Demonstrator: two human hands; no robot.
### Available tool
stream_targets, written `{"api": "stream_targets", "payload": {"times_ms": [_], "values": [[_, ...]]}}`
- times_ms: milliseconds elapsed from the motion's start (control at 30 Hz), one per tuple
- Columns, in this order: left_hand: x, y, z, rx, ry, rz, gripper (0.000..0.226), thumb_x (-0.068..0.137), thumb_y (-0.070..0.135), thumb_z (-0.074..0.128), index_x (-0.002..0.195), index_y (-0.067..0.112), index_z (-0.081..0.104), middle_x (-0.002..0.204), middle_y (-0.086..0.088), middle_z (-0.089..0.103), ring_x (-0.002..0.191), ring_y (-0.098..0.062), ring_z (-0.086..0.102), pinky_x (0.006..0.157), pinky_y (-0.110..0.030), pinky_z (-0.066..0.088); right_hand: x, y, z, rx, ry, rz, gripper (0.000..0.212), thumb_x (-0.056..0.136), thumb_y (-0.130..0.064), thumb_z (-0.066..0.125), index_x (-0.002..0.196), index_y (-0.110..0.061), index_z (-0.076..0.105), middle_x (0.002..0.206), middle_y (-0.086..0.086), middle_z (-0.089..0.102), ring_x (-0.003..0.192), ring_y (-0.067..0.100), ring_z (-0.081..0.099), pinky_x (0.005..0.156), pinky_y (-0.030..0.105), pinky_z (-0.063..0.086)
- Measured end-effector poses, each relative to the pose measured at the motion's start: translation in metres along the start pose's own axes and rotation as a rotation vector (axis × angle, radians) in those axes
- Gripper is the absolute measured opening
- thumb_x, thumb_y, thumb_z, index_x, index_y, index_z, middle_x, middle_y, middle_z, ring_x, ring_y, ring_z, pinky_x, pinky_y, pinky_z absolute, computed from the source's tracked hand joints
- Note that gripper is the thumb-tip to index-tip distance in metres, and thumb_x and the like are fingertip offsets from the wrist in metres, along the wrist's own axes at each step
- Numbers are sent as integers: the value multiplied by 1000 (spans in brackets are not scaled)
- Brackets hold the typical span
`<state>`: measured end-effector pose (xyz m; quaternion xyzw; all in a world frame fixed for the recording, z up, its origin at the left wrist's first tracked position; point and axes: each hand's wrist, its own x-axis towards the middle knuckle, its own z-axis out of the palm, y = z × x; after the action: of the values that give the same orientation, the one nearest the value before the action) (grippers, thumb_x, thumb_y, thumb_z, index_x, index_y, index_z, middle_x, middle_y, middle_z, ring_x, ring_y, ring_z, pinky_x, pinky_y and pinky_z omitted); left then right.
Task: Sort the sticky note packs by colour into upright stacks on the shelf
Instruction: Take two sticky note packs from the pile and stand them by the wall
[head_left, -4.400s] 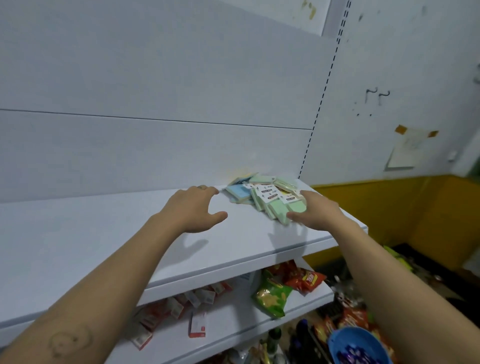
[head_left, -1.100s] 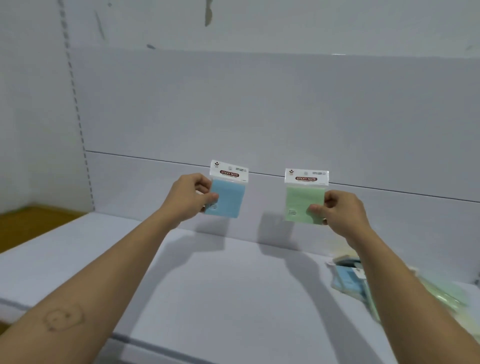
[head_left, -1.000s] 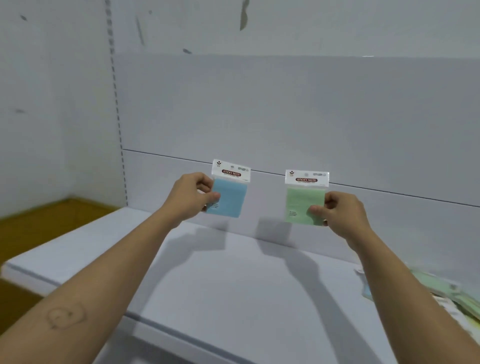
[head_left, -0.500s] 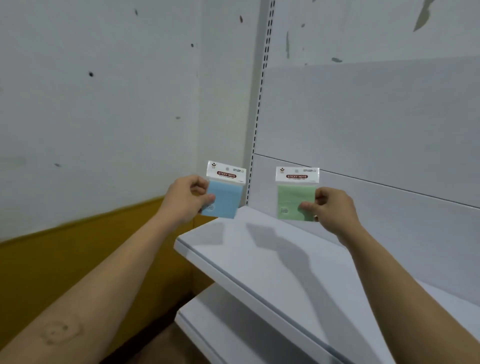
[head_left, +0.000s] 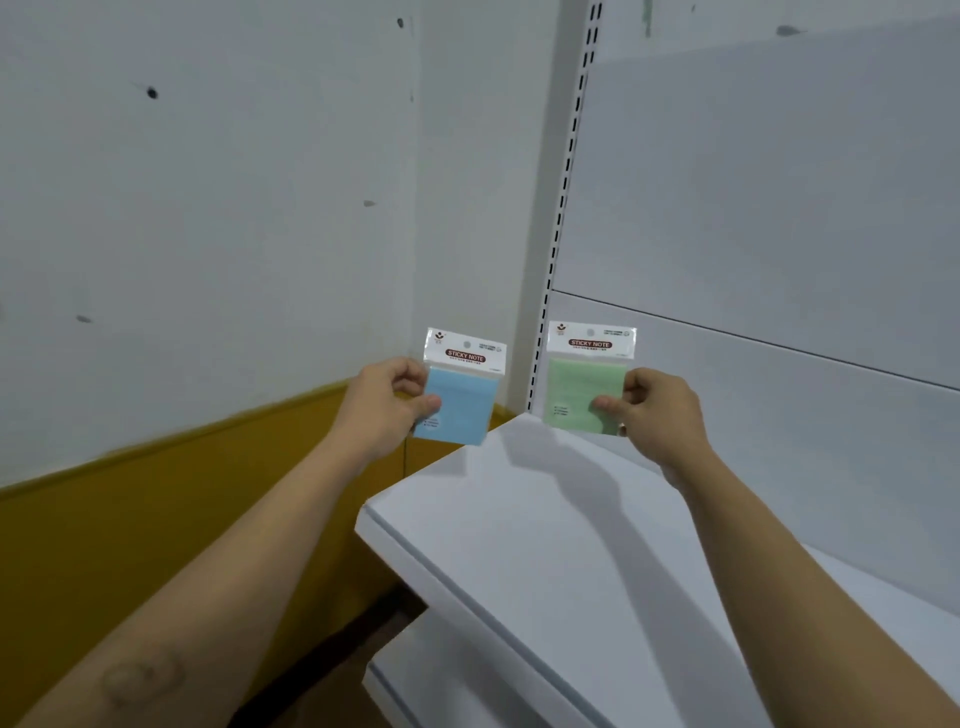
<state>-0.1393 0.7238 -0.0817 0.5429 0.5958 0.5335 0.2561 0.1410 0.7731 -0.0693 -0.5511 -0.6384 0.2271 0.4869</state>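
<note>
Left hand (head_left: 382, 408) pinching blue pack (head_left: 460, 397) upright, just past shelf's (head_left: 519, 519) left end. Right hand (head_left: 657, 410) pinching green pack (head_left: 584, 392) upright above shelf's back corner.

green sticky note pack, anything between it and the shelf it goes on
Nothing visible. The right hand pinches the green sticky note pack just above the back left corner of the white shelf; the surface below is bare. The blue sticky note pack in the left hand is apart to its left.
</note>
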Motion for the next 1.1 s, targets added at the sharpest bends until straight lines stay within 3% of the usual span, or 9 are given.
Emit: {"api": "stream_targets", "payload": {"times_ms": [133, 267, 400, 533, 667, 900, 1100], "values": [[45, -3, 38, 60, -58, 7, 15, 83, 8, 71, 92, 13, 60, 92, -8, 69, 89, -20, 69, 75, -41, 60, 34, 38, 2, 52, 56, 65, 12, 76, -10, 77, 77, -18, 67, 78, 7, 69, 79, 29, 68, 75, 46, 58], [80, -9, 84, 73, -111, 32, 14, 84, 7, 69, 85, 16, 59, 88, -5, 68, 86, -20, 68, 68, -32, 57, 55, 73, 4, 47, 71, 112, 9, 77, -11, 76, 80, -15, 69, 73, 4, 65, 69, 23, 61, 71, 40, 55], [104, -22, 123, 81, -195, 28, 17, 83, 4, 69, 80, 17, 59, 80, -5, 66, 80, -24, 68, 69, -37, 55, 58, 106, 6, 23, 63, 191, 9, 76, -13, 77, 77, -15, 68, 71, 4, 63, 65, 22, 57, 68, 40, 54], [123, -33, 156, 53, -261, 28, 19, 82, 1, 68, 78, 17, 58, 70, -1, 60, 65, -16, 57, 58, -25, 45, 55, 131, 8, -59, 102, 245, 8, 78, -15, 76, 83, -14, 69, 77, 4, 69, 68, 23, 62, 68, 35, 51], [142, -49, 184, 12, -342, -4, 16, 85, 0, 65, 84, 15, 58, 83, -8, 64, 73, -18, 60, 56, -17, 43, 47, 147, 20, -88, 193, 303, 10, 79, -15, 75, 84, -20, 67, 77, -4, 68, 75, 16, 64, 62, 23, 44], [169, -68, 215, 3, -461, -11, 13, 91, 4, 58, 103, 9, 57, 89, -2, 60, 81, -13, 58, 61, -17, 45, 46, 142, 38, -237, 309, 374, 10, 85, -23, 69, 92, -19, 62, 79, -5, 63, 77, 18, 57, 64, 27, 36], [177, -91, 226, -78, -409, 39, 13, 90, 1, 59, 89, 13, 53, 74, 2, 55, 75, -17, 54, 58, -16, 41, 44, 135, 52, -404, 365, 395, 17, 89, -29, 63, 100, -16, 62, 82, -6, 61, 81, 21, 57, 63, 29, 35]]}}
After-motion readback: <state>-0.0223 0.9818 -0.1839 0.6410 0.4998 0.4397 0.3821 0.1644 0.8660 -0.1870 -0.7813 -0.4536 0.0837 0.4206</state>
